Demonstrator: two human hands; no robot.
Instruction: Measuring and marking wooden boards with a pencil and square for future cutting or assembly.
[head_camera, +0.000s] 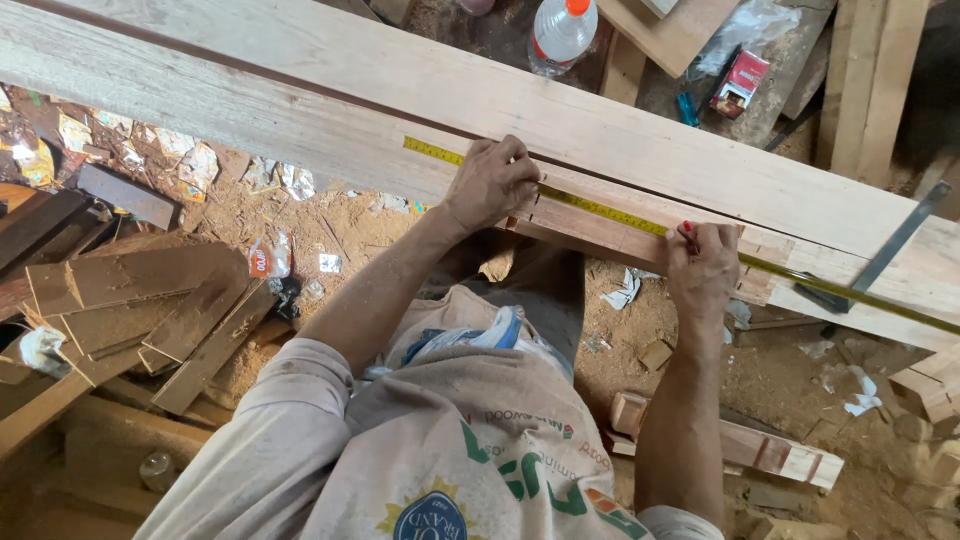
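Lying across pale wooden planks (620, 130), a yellow tape measure (600, 210) is stretched with its long axis running from ten o'clock to four o'clock. It is pressed down by the left hand (492, 180), fingers curled together. A red pencil (688, 229) is pinched by the right hand (703, 268). A steel square (880, 255) lies at three o'clock, a plastic bottle (562, 32) at twelve, wood offcuts (150, 310) at nine.

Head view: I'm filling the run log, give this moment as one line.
left hand pressing yellow tape measure on plank | right hand holding red pencil at tape | square on plank
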